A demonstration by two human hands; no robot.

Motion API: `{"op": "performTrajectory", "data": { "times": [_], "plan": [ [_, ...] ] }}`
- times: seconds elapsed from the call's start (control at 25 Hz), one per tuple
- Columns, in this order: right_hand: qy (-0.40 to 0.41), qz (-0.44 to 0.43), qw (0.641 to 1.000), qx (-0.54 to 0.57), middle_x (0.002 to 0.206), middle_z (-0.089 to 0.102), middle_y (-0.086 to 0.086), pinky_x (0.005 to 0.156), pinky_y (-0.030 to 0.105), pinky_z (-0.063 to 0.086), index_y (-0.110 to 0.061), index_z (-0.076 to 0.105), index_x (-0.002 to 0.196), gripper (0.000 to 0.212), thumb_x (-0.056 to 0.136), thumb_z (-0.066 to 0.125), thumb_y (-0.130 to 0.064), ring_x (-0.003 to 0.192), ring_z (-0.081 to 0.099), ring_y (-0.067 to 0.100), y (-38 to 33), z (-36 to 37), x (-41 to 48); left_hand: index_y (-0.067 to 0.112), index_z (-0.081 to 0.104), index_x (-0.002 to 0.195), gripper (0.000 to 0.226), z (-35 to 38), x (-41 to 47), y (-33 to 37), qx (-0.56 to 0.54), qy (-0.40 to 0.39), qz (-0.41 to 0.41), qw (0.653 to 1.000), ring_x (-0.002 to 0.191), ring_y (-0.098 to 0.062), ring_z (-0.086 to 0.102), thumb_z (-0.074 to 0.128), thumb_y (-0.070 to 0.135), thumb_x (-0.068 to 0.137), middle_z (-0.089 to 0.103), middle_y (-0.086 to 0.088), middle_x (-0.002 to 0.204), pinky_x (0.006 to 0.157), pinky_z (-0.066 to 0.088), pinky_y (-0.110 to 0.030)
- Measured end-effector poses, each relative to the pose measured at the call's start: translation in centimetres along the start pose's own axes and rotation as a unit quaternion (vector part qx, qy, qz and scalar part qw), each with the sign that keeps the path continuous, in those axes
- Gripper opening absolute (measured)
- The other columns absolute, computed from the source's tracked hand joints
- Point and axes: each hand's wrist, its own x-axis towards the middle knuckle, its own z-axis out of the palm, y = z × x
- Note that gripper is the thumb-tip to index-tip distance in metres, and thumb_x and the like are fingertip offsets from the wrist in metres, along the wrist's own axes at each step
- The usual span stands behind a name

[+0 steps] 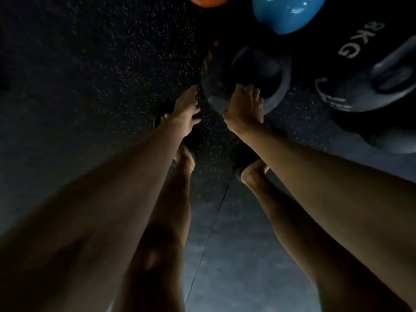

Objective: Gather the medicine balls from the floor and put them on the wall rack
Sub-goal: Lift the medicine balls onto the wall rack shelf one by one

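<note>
Dim view straight down onto a dark speckled floor.

Left hand: arm stretched down, fingers extended and loose, holding nothing, just left of the dark ball and not clearly touching it.

Orange ball: on the floor at the top edge, only partly in frame.

Dark ball: on the floor between the two hands, with a recessed handle on top; reddish markings on its left side.

Right hand: fingers laid over the near rim of the dark ball's handle; whether they are clenched on it cannot be told.

Blue ball: on the floor beyond the dark ball.

Large black ball: far right, marked "8KG", grey handle inset.

Bare legs and feet below the arms.
</note>
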Motion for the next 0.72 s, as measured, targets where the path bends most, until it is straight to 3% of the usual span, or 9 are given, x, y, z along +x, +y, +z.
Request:
{"op": "performTrajectory", "data": {
  "times": [0.16,0.32,0.4,0.52,0.6,0.72],
  "plan": [
    [0.041,-0.015,0.999,-0.009,0.126,0.065,0.016,0.107,0.041,0.038,-0.004,0.043,0.137,0.058,0.093,0.062,-0.037,0.120,0.060,0.032,0.4,2.5,3.6,0.026,0.031,0.153,0.057,2.0,7.0,-0.8,-0.092,0.003,-0.012,0.996,0.143,-0.030,0.035,0.036,0.052,0.102,0.034,-0.007,0.158,0.116,0.031,-0.052],
    [0.050,0.012,0.999,0.003,0.119,0.069,0.010,0.092,0.036,0.048,-0.009,0.055,0.125,0.054,0.086,0.071,-0.043,0.111,0.066,0.027,-0.2,0.6,4.1,0.035,0.032,0.152,0.055,2.8,7.2,-1.6,-0.074,0.001,0.001,0.997,0.133,-0.023,0.044,0.042,0.052,0.100,0.038,0.003,0.155,0.099,0.041,-0.045],
    [0.051,0.015,0.999,0.011,0.111,0.071,0.006,0.083,0.034,0.049,-0.013,0.062,0.118,0.047,0.082,0.073,-0.041,0.102,0.067,0.024,-0.9,-1.6,4.7,0.038,0.031,0.152,0.059,2.0,6.3,-1.3,-0.050,0.022,0.024,0.998,0.135,-0.022,0.043,0.045,0.055,0.097,0.036,0.006,0.156,0.106,0.040,-0.045],
    [-0.006,0.037,0.997,0.061,0.081,0.071,-0.002,0.067,0.028,0.051,-0.014,0.066,0.087,0.027,0.075,0.071,-0.037,0.074,0.066,0.017,-1.5,-3.8,5.8,0.035,0.031,0.153,0.071,0.9,4.2,-0.6,-0.029,0.067,0.074,0.995,0.140,-0.020,0.039,0.050,0.065,0.091,0.036,0.003,0.156,0.114,0.034,-0.037],
    [-0.079,0.063,0.981,0.163,0.065,0.071,-0.003,0.059,0.030,0.056,-0.011,0.069,0.076,0.020,0.069,0.070,-0.030,0.059,0.070,0.013,-1.5,-3.4,5.9,0.036,0.036,0.150,0.080,0.1,3.1,-1.0,0.003,0.131,0.092,0.987,0.138,-0.021,0.040,0.051,0.076,0.082,0.042,0.000,0.152,0.113,0.031,-0.032],
    [-0.154,0.090,0.924,0.337,0.055,0.061,-0.002,0.045,0.024,0.049,-0.006,0.062,0.070,0.006,0.071,0.067,-0.007,0.042,0.057,0.006,-0.2,-1.4,5.0,0.040,0.040,0.144,0.085,-0.3,2.4,-1.2,0.122,0.218,0.087,0.964,0.136,-0.033,0.038,0.050,0.085,0.073,0.042,-0.010,0.145,0.112,0.032,-0.057]
  ]
}}
